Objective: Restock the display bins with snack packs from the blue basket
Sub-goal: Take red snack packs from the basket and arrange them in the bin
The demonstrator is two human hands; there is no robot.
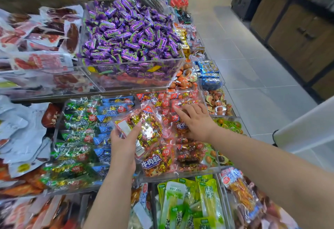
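Clear-film pack (146, 125) sits pinched in my left hand (124, 142), long axis slanting up-right over the bin (180, 173); my right hand (196, 121), fingers (188, 109) flat on stock (180, 100), lies just beside.

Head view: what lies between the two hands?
The clear pack of gold-wrapped cubes gripped by the left hand, over red snack packs the right hand touches; head view.

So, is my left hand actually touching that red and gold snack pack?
Touching. The head view shows the left hand gripping the snack pack, thumb laid across its front.
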